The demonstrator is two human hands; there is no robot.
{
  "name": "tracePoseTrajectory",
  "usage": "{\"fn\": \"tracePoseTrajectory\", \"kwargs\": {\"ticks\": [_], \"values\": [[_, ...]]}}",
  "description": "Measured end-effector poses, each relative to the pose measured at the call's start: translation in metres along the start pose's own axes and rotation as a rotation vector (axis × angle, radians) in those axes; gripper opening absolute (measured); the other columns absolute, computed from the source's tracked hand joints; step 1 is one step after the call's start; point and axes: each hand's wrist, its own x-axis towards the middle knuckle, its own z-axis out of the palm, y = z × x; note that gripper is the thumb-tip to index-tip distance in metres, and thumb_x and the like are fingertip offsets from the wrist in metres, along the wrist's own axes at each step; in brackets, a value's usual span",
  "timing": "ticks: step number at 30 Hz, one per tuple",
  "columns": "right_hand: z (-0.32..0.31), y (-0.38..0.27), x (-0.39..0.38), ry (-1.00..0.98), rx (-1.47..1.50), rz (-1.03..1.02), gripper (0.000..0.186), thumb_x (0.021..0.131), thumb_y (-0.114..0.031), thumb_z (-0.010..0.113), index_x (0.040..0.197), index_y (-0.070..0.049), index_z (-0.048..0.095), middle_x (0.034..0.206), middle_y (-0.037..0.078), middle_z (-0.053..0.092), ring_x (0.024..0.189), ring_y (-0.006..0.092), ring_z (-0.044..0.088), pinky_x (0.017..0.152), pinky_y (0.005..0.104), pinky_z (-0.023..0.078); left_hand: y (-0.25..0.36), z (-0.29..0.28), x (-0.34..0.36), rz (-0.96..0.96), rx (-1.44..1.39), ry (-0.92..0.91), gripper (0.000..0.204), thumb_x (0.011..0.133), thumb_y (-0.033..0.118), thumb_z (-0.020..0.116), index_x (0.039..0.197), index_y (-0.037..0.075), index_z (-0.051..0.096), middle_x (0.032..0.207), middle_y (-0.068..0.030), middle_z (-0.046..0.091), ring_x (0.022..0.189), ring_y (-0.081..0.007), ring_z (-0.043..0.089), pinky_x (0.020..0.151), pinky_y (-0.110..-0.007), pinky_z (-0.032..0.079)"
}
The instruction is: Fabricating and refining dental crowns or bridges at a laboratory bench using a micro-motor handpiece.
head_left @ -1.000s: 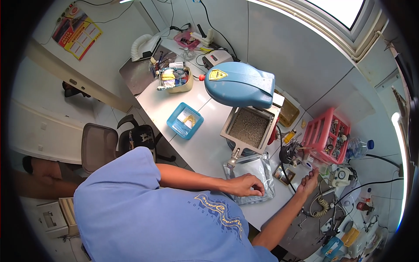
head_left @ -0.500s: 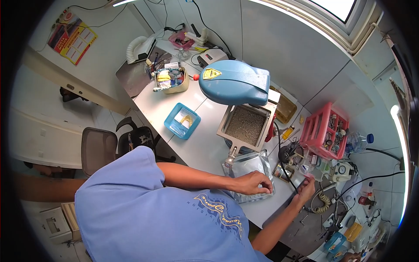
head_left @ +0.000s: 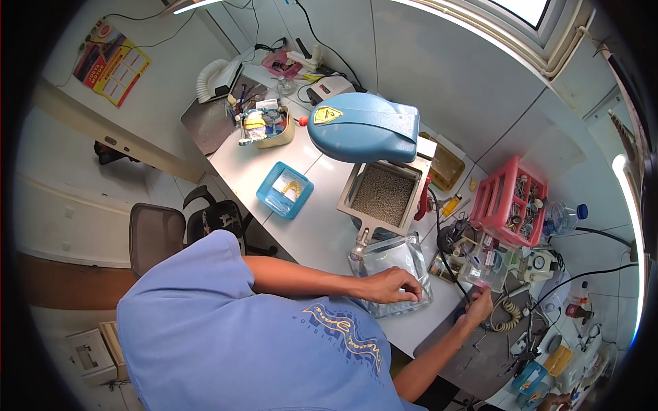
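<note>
My left hand (head_left: 394,286) rests on a silver pouch (head_left: 384,259), its fingers loosely curled, with nothing visible in them. My right hand (head_left: 478,307) grips the near edge of a clear plastic container (head_left: 485,272) with small items inside, beside a black cable. Above the pouch, a metal-framed tray of small beads (head_left: 384,195) sits under a blue machine head (head_left: 363,127). A pink crate (head_left: 490,204) full of small metal parts stands behind my right hand.
A blue tray (head_left: 266,195) with a yellow dental model and a tan box of tools (head_left: 279,135) are on the white desk (head_left: 308,236). Small devices, coiled hoses and tools crowd a grey mat (head_left: 452,363) at right. An office chair (head_left: 156,236) stands at left.
My right hand has moved down and left, bringing the clear container toward me. My left hand has shifted slightly right on the pouch. The view has shifted a little.
</note>
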Motion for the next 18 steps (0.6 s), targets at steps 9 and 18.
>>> {"fn": "tracePoseTrajectory", "kwargs": {"ticks": [9, 18], "values": [[-0.011, 0.026, 0.007, 0.097, -0.171, -0.120, 0.045, 0.088, -0.048, 0.063, 0.076, -0.004, 0.065, 0.052, -0.003, 0.045, 0.041, 0.0049, 0.034, 0.038, 0.0221, 0.023, 0.001, 0.002, -0.003, -0.039, 0.039, -0.038, 0.019, 0.089, 0.016, 0.065, 0.101, 0.002, 0.069, 0.097, -0.0093, 0.071, 0.091, -0.0182, 0.067, 0.084, -0.032, 0.050], [-0.023, -0.017, -0.024, -0.030, -0.354, -0.186, 0.038, 0.093, -0.033, 0.062, 0.073, 0.000, 0.059, 0.061, 0.004, 0.060, 0.056, 0.0081, 0.051, 0.057, 0.0243, 0.039, 0.004, 0.000, -0.007, -0.099, 0.106, -0.064, 0.020, 0.090, 0.017, 0.064, 0.103, 0.002, 0.069, 0.098, -0.0096, 0.071, 0.093, -0.0181, 0.067, 0.086, -0.032, 0.050]]}}
